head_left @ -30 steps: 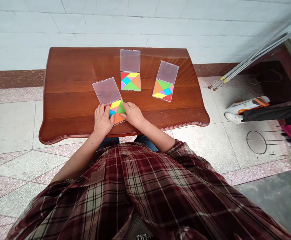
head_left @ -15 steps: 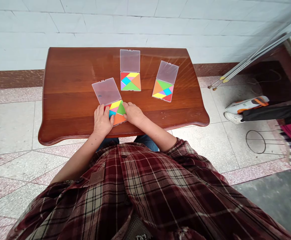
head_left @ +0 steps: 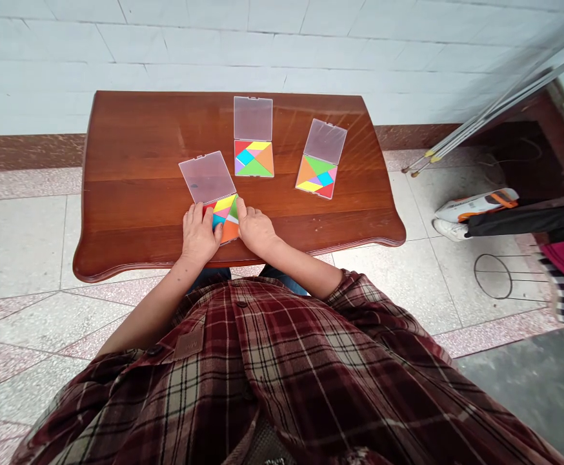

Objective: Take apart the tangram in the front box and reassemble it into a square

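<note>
A coloured tangram puzzle (head_left: 224,213) lies in its open case near the front edge of the brown wooden table (head_left: 137,194); its clear lid (head_left: 207,177) is folded back behind it. My left hand (head_left: 198,234) rests flat on the case's left side, fingers spread over the pieces. My right hand (head_left: 254,227) lies on the case's right side, fingers curled, its fingertips on the green piece, which is tipped up out of place with white showing beside it.
Two more open tangram cases (head_left: 253,157) (head_left: 316,175) lie further back, lids folded away. A white tiled wall stands behind the table. On the floor to the right are a shoe (head_left: 475,204), a wire ring (head_left: 493,276) and slanting metal poles (head_left: 495,103).
My right hand has slid left over the puzzle, covering more of the green and orange pieces. The green piece has shifted, and white shows beside it. My left hand has stayed put.
</note>
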### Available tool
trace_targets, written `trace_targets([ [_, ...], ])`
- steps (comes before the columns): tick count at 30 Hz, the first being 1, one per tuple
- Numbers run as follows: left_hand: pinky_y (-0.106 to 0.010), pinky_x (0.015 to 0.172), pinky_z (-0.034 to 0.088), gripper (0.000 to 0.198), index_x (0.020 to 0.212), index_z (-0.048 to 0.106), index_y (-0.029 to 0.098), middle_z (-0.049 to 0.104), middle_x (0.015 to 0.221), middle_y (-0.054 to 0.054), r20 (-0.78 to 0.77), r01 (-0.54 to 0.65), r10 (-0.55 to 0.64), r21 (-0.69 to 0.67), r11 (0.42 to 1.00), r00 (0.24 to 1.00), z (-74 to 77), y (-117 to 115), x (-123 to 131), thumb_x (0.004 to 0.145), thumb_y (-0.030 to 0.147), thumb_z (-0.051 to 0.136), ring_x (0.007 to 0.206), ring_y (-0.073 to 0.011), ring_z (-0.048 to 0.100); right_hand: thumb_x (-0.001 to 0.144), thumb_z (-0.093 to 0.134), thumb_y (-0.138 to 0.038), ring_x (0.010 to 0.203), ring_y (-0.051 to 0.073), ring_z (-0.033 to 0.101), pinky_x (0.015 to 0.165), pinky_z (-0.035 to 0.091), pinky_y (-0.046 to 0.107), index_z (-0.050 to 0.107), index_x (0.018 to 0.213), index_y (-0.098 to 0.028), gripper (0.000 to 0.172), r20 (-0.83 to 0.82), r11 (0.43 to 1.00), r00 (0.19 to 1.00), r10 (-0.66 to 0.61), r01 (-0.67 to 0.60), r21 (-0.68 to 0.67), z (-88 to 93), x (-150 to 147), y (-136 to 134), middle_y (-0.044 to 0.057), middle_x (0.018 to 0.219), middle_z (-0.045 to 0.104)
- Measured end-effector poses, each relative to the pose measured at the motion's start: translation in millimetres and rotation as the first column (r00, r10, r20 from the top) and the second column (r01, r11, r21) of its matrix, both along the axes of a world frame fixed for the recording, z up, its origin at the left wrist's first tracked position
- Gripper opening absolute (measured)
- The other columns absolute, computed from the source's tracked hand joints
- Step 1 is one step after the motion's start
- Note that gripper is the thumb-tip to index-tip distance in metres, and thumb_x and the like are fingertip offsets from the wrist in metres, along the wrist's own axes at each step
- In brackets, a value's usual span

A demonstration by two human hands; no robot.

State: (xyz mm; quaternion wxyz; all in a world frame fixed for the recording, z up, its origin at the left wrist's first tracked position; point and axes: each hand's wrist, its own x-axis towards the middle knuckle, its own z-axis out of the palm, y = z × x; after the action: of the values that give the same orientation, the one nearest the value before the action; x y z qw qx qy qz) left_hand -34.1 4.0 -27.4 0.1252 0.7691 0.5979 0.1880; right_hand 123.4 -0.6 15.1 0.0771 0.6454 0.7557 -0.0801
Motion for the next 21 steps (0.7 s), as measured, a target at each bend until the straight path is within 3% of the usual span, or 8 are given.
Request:
trace_targets([
  [5, -0.054, 0.118, 0.028, 0.052, 0.130, 0.054, 0.007, 0.043, 0.149, -0.022, -0.029, 0.000, 0.000, 0.011, 1.000, 1.000, -2.8, 1, -1, 0.088, 0.036, 0.044, 0.141, -0.0388, 0.035, 0.097, 0.026, -0.012, 0.102, 0.022, 0.063, 0.089, 0.051, 0.032, 0.019, 0.156, -0.013, 0.059, -0.038, 0.997, 0.997, -0.071, 0.072, 0.006, -6.3, 10, 4, 0.017, 0.118, 0.061],
  [10, -0.054, 0.118, 0.028, 0.051, 0.129, 0.055, 0.009, 0.043, 0.149, -0.022, -0.022, 0.005, -0.004, 0.033, 0.999, 1.000, -4.1, 1, -2, 0.088, 0.037, 0.045, 0.141, -0.0382, 0.036, 0.094, 0.030, -0.009, 0.099, 0.022, 0.064, 0.088, 0.050, 0.032, 0.028, 0.154, -0.021, 0.061, -0.128, 0.999, 0.991, -0.039, 0.039, -0.005, -11.4, 18, 12, 0.014, 0.122, 0.059],
  [16, -0.055, 0.118, 0.028, 0.049, 0.130, 0.054, 0.012, 0.044, 0.149, -0.019, 0.000, 0.001, -0.001, 0.024, 1.000, 1.000, -2.4, 0, -2, 0.089, 0.037, 0.044, 0.142, -0.0371, 0.035, 0.096, 0.041, -0.021, 0.115, 0.027, 0.054, 0.100, 0.044, 0.037, 0.051, 0.138, -0.012, 0.044, -0.274, 0.998, 0.962, 0.006, 0.012, 0.064, -4.5, 18, 11, 0.016, 0.128, 0.057],
  [21, -0.053, 0.118, 0.027, 0.050, 0.130, 0.054, 0.009, 0.042, 0.150, -0.021, -0.030, -0.003, 0.003, 0.000, 1.000, 1.000, 0.6, -1, 0, 0.089, 0.035, 0.044, 0.142, -0.0376, 0.034, 0.095, 0.050, -0.041, 0.111, 0.029, 0.054, 0.096, 0.045, 0.039, 0.057, 0.127, -0.007, 0.046, -0.283, 0.999, 0.959, -0.023, 0.029, 0.016, 1.9, 13, 13, 0.018, 0.120, 0.059],
])
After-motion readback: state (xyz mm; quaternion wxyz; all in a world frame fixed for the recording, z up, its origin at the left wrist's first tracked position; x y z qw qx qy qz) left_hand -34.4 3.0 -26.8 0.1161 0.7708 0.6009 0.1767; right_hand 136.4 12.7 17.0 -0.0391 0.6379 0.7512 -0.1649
